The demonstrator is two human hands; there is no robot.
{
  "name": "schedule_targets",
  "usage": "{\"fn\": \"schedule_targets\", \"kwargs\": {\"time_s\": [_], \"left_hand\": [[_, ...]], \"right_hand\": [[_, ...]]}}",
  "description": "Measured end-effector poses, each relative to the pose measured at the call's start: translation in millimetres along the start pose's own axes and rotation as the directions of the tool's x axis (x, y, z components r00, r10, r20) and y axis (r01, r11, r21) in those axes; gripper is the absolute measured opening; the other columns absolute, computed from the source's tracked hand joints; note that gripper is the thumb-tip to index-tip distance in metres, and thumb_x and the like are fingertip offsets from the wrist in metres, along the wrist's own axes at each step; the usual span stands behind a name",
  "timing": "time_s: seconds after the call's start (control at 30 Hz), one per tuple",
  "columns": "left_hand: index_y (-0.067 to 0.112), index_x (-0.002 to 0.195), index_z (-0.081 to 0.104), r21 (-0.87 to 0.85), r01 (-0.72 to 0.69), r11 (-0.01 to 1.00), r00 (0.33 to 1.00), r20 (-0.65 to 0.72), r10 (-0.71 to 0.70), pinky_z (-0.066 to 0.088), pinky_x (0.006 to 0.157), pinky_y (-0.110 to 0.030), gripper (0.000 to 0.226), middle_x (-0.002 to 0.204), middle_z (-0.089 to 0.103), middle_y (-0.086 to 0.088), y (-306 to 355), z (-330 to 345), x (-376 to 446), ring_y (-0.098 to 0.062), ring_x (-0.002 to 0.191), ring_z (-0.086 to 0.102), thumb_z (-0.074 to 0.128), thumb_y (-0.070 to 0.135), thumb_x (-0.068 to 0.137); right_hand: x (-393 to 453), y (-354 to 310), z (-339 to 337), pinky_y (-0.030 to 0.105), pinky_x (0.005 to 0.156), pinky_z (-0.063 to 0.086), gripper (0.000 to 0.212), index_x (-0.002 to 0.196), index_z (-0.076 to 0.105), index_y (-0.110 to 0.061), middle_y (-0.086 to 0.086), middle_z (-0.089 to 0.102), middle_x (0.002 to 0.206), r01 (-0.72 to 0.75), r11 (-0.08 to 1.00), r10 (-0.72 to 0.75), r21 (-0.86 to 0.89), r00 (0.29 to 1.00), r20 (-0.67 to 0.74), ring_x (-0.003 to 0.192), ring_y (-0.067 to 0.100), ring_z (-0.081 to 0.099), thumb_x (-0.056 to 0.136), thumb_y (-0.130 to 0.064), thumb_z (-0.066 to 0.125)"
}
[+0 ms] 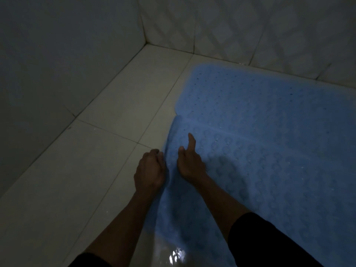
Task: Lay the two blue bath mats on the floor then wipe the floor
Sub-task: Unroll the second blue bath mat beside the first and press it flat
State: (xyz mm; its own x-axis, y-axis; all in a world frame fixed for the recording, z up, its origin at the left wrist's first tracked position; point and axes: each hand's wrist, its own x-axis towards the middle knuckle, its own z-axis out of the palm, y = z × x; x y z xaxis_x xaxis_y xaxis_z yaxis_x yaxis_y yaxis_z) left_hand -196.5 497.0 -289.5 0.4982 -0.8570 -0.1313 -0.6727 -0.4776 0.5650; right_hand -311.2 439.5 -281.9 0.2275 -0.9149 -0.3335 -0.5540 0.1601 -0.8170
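Note:
Two blue bath mats with a bubbled surface lie on the white tiled floor [92,151]. The far mat [260,97] lies flat along the right wall. The near mat [269,170] overlaps or abuts it along a seam. My left hand [150,170] grips the near mat's left edge, which is lifted slightly off the floor. My right hand [189,162] rests on top of the near mat just right of that edge, with one finger stretched forward.
Tiled walls [57,54] meet in a corner [146,43] at the far end, close to the mats. Bare floor tiles run along the left side. A wet, shiny patch [176,256] glints on the floor near the bottom edge.

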Motion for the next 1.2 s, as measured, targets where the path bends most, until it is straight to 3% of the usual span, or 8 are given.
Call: {"fn": "schedule_targets", "kwargs": {"time_s": [0.13, 0.23, 0.3, 0.37, 0.5, 0.7, 1.03, 1.2], "left_hand": [[0.025, 0.126, 0.05, 0.108, -0.075, 0.991, 0.997, 0.022, 0.073, 0.048, 0.083, -0.043, 0.052, 0.117, 0.058, -0.005, -1.0, -7.2, 2.3, -0.029, 0.106, 0.058, 0.015, 0.054, 0.102], [0.031, 0.156, 0.011, 0.29, -0.086, 0.953, 0.99, 0.128, 0.05, 0.039, 0.106, -0.052, 0.053, 0.153, 0.035, -0.008, -14.6, -0.9, 9.2, -0.03, 0.137, 0.036, 0.024, 0.04, 0.105], [0.029, 0.157, 0.0, 0.411, -0.152, 0.899, 0.984, 0.153, 0.097, 0.011, 0.122, -0.055, 0.063, 0.166, 0.003, -0.007, -25.0, 6.5, 14.6, -0.032, 0.152, 0.005, 0.031, 0.038, 0.104], [0.02, 0.159, 0.005, 0.518, -0.255, 0.817, 0.966, 0.169, 0.194, -0.01, 0.119, -0.055, 0.068, 0.167, -0.009, -0.008, -27.6, 12.7, 20.5, -0.034, 0.153, -0.011, 0.036, 0.041, 0.102], [0.015, 0.159, 0.004, 0.377, -0.394, 0.838, 0.907, 0.309, 0.287, -0.005, 0.122, -0.053, 0.072, 0.167, -0.002, -0.015, -11.5, 26.7, 33.3, -0.034, 0.154, -0.007, 0.027, 0.028, 0.092], [0.034, 0.158, -0.003, 0.358, -0.318, 0.878, 0.937, 0.261, 0.233, -0.006, 0.123, -0.051, 0.071, 0.167, -0.012, -0.008, -7.2, 58.3, 35.1, -0.028, 0.154, -0.013, 0.02, 0.064, 0.098], [0.033, 0.159, 0.008, 0.359, -0.314, 0.879, 0.948, 0.173, 0.268, 0.001, 0.125, -0.052, 0.078, 0.168, 0.001, -0.007, -10.3, 60.4, 24.0, -0.027, 0.155, -0.004, 0.007, 0.071, 0.091], [0.035, 0.158, 0.004, 0.358, -0.299, 0.885, 0.954, 0.144, 0.264, 0.001, 0.125, -0.051, 0.071, 0.168, -0.001, -0.007, -12.2, 62.4, 16.2, -0.026, 0.155, -0.005, 0.014, 0.067, 0.096]], "right_hand": [[2.5, 21.8, -6.3, 0.05, 0.106, 0.035, 0.057, 0.149, 0.029, -0.023, 0.006, 0.036, 0.152, 0.174, 0.882, -0.175, -0.437, 0.984, 0.038, 0.138, 0.033, 0.03, 0.093, -0.036, 0.029], [9.0, 39.3, -13.5, 0.056, 0.112, 0.021, 0.058, 0.149, 0.024, -0.031, 0.002, 0.011, 0.163, 0.159, 0.745, -0.142, -0.648, 0.987, 0.079, 0.149, 0.031, 0.004, 0.094, -0.04, 0.038], [11.0, 48.3, -17.1, 0.061, 0.114, 0.012, 0.058, 0.151, 0.014, -0.039, -0.001, 0.0, 0.164, 0.135, 0.727, -0.092, -0.673, 0.991, 0.099, 0.15, 0.031, -0.007, 0.097, -0.043, 0.036], [10.1, 50.5, -20.0, 0.061, 0.114, 0.011, 0.058, 0.15, 0.012, -0.042, -0.003, 0.002, 0.164, 0.145, 0.721, -0.093, -0.678, 0.989, 0.112, 0.15, 0.031, -0.005, 0.098, -0.046, 0.035], [18.9, 46.0, -28.7, 0.057, 0.113, 0.021, 0.06, 0.15, 0.019, -0.038, 0.001, 0.016, 0.161, 0.172, 0.679, -0.172, -0.714, 0.982, 0.073, 0.145, 0.033, 0.013, 0.095, -0.051, 0.038], [44.2, 58.5, -49.9, 0.068, 0.112, 0.003, 0.074, 0.151, 0.0, -0.047, -0.004, -0.017, 0.163, 0.107, 0.694, -0.06, -0.711, 0.994, 0.091, 0.148, 0.034, -0.018, 0.089, -0.071, 0.031], [26.0, 70.6, -44.2, 0.069, 0.113, 0.001, 0.073, 0.15, -0.01, -0.047, -0.004, -0.019, 0.162, 0.117, 0.69, -0.092, -0.714, 0.993, 0.074, 0.147, 0.035, -0.021, 0.089, -0.074, 0.02], [20.7, 73.1, -40.1, 0.069, 0.112, -0.003, 0.072, 0.149, -0.014, -0.047, -0.004, -0.023, 0.161, 0.117, 0.692, -0.096, -0.712, 0.993, 0.071, 0.146, 0.034, -0.024, 0.089, -0.072, 0.018]]}}
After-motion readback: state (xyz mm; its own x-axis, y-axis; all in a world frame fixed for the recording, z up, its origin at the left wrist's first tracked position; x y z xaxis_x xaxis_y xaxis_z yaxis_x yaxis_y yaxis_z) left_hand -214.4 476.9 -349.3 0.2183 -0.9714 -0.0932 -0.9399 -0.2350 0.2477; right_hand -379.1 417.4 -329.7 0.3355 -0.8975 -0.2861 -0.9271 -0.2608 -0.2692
